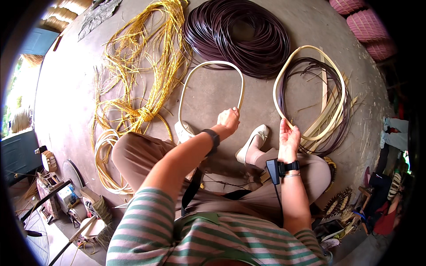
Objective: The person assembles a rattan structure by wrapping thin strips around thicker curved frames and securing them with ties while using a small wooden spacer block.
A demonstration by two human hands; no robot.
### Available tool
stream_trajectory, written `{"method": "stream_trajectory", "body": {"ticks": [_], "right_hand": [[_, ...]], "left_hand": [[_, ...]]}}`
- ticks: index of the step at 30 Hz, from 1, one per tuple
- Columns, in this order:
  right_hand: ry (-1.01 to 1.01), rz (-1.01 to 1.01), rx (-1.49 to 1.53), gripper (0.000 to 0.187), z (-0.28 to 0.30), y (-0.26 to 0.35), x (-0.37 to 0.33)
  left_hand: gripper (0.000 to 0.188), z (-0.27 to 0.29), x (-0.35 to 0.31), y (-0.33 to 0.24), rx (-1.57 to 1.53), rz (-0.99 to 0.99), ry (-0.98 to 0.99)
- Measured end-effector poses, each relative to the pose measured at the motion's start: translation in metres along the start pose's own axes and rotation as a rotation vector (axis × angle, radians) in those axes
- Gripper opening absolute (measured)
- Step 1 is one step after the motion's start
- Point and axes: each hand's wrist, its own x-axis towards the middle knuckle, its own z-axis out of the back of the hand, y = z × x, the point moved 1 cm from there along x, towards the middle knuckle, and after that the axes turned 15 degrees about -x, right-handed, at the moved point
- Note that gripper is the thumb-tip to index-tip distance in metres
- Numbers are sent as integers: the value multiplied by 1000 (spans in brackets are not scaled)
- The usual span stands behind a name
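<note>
Probably light and springy, the left hoop (242, 84) extends far of the left hand (228, 120), whose fingers curl closed round its near right side. The right hand (289, 139), fingers nearly straight, seemingly pinches the right hoop (274, 91) near-left; 2 opposite rim holds should steady either.

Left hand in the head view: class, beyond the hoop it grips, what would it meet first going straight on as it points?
Probably the left side of the pale hoop in the right hand; depth is unclear here, so the left hand might pass above or below it.
</note>
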Motion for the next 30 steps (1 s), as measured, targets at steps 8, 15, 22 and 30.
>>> {"method": "stream_trajectory", "body": {"ticks": [8,15,22,30], "right_hand": [[29,-183,-98,24,-11,-17,-19],[69,-429,-440,20,-9,-108,-46],[18,-463,-937,24,17,-120,-17],[89,-433,-1387,13,41,-129,39]], "left_hand": [[25,-59,26,26,-315,152,-108],[64,49,5,64,-1194,375,119],[22,55,-25,129,-846,623,-52],[38,22,-2,144,-601,771,16]]}}
